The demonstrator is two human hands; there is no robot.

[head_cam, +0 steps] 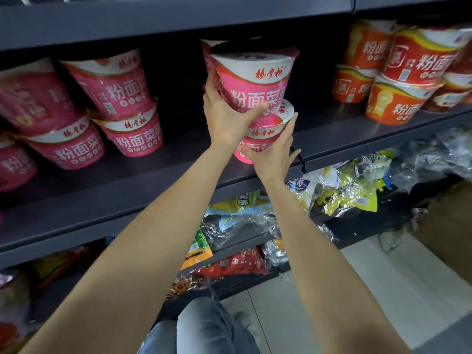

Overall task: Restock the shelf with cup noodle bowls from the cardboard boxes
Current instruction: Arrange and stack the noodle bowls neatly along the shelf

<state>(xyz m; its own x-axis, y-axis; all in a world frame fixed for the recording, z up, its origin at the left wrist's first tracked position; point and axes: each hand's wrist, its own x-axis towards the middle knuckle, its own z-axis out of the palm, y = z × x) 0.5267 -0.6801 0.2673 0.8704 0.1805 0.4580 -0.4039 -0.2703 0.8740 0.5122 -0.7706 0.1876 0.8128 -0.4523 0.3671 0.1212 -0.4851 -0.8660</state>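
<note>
Pink bowl (251,77), label "粉面菜…", perhaps.

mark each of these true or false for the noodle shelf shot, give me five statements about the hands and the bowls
1. The left hand grips the upper pink bowl. True.
2. The right hand holds an orange bowl. False: it rests against the lower pink bowl; the orange bowls stand untouched on the shelf to the right.
3. The upper pink bowl sits stacked on the lower pink bowl. True.
4. The stack stands on the floor. False: it is on the dark shelf.
5. More pink bowls stand to the left of the hands. True.
</note>
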